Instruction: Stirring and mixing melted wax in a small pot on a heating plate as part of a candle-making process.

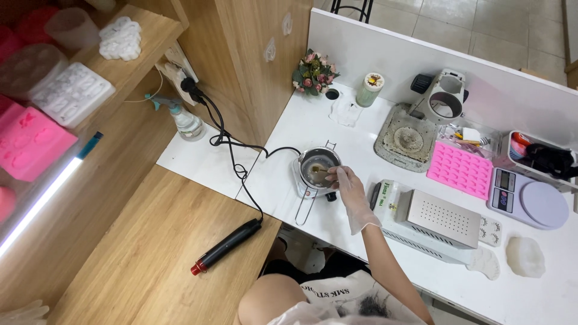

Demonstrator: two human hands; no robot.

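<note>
White counter (283, 180) runs under me, butted against a wooden counter (150, 247) and a wooden shelf unit on the left. My right hand (349, 192), in a thin clear glove, reaches over the small metal pot (319, 165); the grip is pinched closed on a thin stick (319, 171) whose far end sits down in the pot. The pot stands on the white counter near its left edge, a wire handle (304, 210) trailing toward me. My left hand (21, 313), also gloved, shows only at the bottom left corner of the view, and I cannot tell how its grip stands.

Just right of my hand lies a grey metal box with a perforated top (442, 218). Beyond it sit a pink mould (460, 170) and a small kitchen scale (530, 198). Behind the pot are a little bunch of flowers (314, 73) and a pale green candle (369, 90). A black cord (232, 150) runs from a wall plug past a spray bottle (183, 120) down to a black wand-shaped tool with a red tip (226, 247) on the wooden counter.
</note>
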